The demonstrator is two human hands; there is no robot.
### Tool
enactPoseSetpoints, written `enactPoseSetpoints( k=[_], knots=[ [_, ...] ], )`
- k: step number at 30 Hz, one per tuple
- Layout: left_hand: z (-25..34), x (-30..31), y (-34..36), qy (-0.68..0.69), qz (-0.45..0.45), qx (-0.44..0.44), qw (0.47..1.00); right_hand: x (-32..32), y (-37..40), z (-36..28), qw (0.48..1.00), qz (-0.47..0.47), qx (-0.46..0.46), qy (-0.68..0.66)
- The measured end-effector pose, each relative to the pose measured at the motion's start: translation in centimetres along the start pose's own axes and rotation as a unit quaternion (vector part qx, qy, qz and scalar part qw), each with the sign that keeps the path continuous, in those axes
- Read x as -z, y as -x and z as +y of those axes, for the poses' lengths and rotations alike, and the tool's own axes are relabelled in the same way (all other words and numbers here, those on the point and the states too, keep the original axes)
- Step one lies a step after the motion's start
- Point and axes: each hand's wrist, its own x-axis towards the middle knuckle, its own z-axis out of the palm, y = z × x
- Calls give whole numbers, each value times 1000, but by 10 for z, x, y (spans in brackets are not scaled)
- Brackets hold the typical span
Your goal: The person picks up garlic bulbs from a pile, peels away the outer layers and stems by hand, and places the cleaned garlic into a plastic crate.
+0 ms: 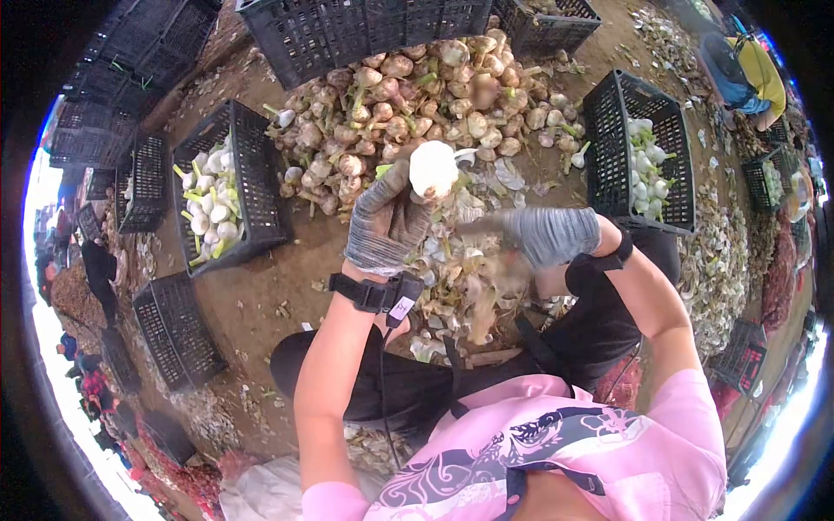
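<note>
My left hand (387, 221), in a grey glove, is closed around a white garlic bulb (433, 170) at the centre of the view. To its right, my right hand (547, 234), also gloved, is beside the bulb without touching it; its fingers are smeared by motion, and whether they hold anything cannot be made out. A heap of unpeeled garlic (395, 95) lies just beyond both hands. Loose peelings (469, 278) cover the ground below them, and some skin is blurred as if falling.
Black crates with white garlic stand at left (261, 182) and right (599, 148). Another black crate (365, 35) is behind the heap, and one (178, 330) sits at lower left. A person in yellow (760, 78) is at upper right. My bent legs flank the peelings.
</note>
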Motion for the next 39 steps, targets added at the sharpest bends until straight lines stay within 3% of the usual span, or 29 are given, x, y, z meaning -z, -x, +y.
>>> enactPoseSetpoints(
  k=[1, 2, 4, 5, 6, 8, 9, 10, 11, 12, 13, 14, 16, 17, 19, 21, 23, 26, 29, 31, 33, 36, 37, 39],
  knots=[
    [-2, -4, -1, -1, 15, 5, 1000, 14, -1, -38, 995, 59, -74, 30],
    [-4, -3, -1, -1, 15, 7, 1000, 14, -6, -33, 995, 60, -76, 30],
    [-10, 0, -4, 15, -1, 17, 1000, 16, -16, -30, 928, 364, -28, -67],
    [-14, 3, -6, 15, -1, 19, 1000, 12, -21, -33, 885, 454, 86, -57],
    [-17, 5, -8, 3, -1, 20, 1000, 11, -22, -33, 885, 454, 85, -56],
    [-20, 10, -10, -10, 1, 25, 1000, 6, -21, -31, 895, 402, 63, -181],
    [-18, 11, -11, 16, 11, 40, 999, 5, -17, -34, 882, 340, 96, -312],
    [-16, 10, -12, 42, 20, 52, 998, 10, -12, -40, 882, 340, 96, -312],
    [-16, 9, -12, 11, 73, 29, 997, 18, -6, -47, 873, 280, 159, -366],
    [-16, 15, -14, 14, 74, 24, 997, 26, -2, -48, 856, 216, 219, -417],
    [-16, 23, -16, 32, 71, 25, 997, 34, -4, -41, 803, 169, 221, -527],
    [-16, 29, -17, 48, 67, 29, 996, 37, 2, -42, 889, 382, 59, -246],
    [-19, 26, -19, 54, 65, 55, 995, 36, -4, -42, 863, 400, -55, -304],
    [-21, 28, -19, 25, 95, 50, 994, 31, -9, -36, 863, 401, -54, -303],
    [-24, 24, -18, 0, 129, 40, 991, 16, -21, -18, 887, 434, -40, -151],
    [-29, 11, -17, -145, 257, -5, 955, 10, -22, -18, 895, 424, -55, -125],
    [-29, 8, -13, -213, 285, -6, 935, 9, -23, -12, 899, 429, -64, -54],
    [-32, 15, -14, -309, 313, -37, 897, 10, -24, -5, 888, 427, -51, -160],
    [-31, 30, -19, -402, 322, -107, 850, 4, -29, -8, 891, 429, -21, -146],
    [-31, 31, -19, -528, 271, -184, 784, 0, -33, -8, 896, 429, -21, -111],
    [-34, 18, -14, -537, 256, -174, 785, -1, -32, -11, 900, 429, -21, -76],
    [-33, 18, -11, -563, 232, -178, 773, 5, -28, -26, 906, 338, -86, -239],
    [-31, 19, -12, -547, 236, -179, 783, 5, -26, -17, 899, 320, -27, -297],
    [-29, 16, -11, -531, 241, -181, 792, 8, -22, -17, 896, 314, -39, -313]
  ],
)
